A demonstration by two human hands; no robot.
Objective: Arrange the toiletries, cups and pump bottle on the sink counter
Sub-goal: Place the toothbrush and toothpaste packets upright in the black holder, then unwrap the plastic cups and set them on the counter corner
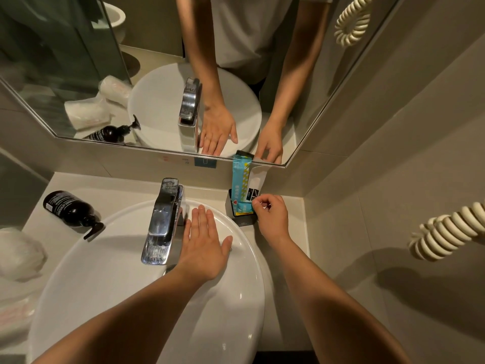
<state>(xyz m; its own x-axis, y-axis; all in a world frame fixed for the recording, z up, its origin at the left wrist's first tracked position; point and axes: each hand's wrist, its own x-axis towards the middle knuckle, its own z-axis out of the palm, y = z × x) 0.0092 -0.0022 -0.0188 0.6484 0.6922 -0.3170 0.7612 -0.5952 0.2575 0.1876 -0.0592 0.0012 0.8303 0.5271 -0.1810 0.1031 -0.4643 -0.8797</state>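
While the right hand (271, 216) pinches the edge of the packets (242, 185) standing in the black holder (245, 220) at the table's (118, 195) back right corner, a careless tug could, I reckon, spill the tall packets or tip the holder toward the basin (244, 258). The left hand (203, 237) lies flat and open on the basin rim by the tap (161, 219). At the left, the bottle (69, 208) lies on its side and might roll or leak. Wrapped cups (18, 250) sit at the far left edge. It is a pale, smooth table in a cramped corner, with a mirror (157, 35) behind and a coiled cord (446, 232) on the right wall.
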